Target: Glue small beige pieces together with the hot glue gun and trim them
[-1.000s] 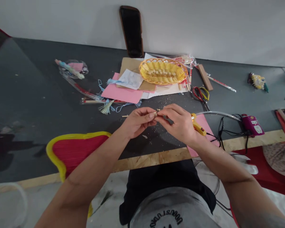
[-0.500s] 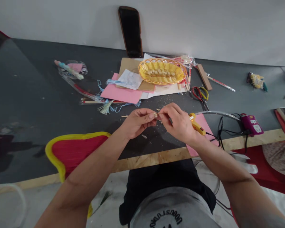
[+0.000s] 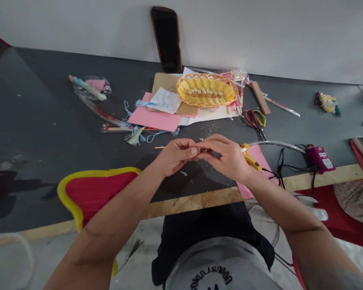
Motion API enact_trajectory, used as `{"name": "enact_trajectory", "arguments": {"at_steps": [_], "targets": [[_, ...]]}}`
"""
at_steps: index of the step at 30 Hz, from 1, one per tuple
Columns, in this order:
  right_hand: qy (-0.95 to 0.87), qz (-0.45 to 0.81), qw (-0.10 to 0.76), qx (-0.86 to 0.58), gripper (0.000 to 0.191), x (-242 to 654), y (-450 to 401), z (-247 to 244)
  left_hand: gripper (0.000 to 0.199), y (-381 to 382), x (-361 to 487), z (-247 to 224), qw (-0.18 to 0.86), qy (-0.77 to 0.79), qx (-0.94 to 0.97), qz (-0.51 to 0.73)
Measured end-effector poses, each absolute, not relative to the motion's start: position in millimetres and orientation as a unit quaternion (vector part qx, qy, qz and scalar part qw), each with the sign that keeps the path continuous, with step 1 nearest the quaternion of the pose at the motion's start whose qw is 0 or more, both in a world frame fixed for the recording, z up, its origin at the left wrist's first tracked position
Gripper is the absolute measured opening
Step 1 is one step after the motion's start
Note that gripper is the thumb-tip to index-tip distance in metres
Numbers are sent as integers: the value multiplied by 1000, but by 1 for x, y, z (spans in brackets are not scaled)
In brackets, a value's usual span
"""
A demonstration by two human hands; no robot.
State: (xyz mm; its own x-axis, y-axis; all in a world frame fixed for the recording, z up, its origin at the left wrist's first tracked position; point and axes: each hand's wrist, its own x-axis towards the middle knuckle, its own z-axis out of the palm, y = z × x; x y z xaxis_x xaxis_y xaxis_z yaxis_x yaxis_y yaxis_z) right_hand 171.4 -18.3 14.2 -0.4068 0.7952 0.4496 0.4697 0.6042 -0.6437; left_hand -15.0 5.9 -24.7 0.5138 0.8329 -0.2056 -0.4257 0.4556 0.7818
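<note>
Over the dark table, my left hand [image 3: 178, 156] pinches a small pale piece [image 3: 199, 150], too small to name. The fingertips of my right hand [image 3: 225, 157] meet it from the other side, thumb and forefinger closed around its edge. Crumbs lie on the table beneath both hands. Behind them a yellow woven basket [image 3: 187, 96] holds a row of small pale pieces. A yellow glue gun [image 3: 251, 160] lies partly behind my right hand, on pink paper [image 3: 261, 155].
Red and yellow scissors [image 3: 254, 119] and a wooden block [image 3: 260, 98] lie right of the basket. Pink sheets [image 3: 154, 117] and tassels [image 3: 135, 137] are to its left. A purple box [image 3: 320, 158] with black cables sits right; a red-yellow chair back [image 3: 99, 191] rises at the left front.
The fingers of my right hand have stretched and shifted slightly left, closer to my left fingertips. More of the small piece shows between the hands.
</note>
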Motion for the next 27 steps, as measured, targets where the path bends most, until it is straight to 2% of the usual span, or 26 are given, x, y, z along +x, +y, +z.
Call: {"name": "enact_trajectory", "arguments": {"at_steps": [6,20,27], "targets": [[-792,220,405,-401,13,172,-19,12,35,6,-16,-25,789,313,346,401],[-810,204,391,-387,10,170,-23,11,25,6,-18,-24,764,314,407,390],[-801,197,396,-404,12,169,-21,9,28,6,-17,-23,776,322,375,391]]}}
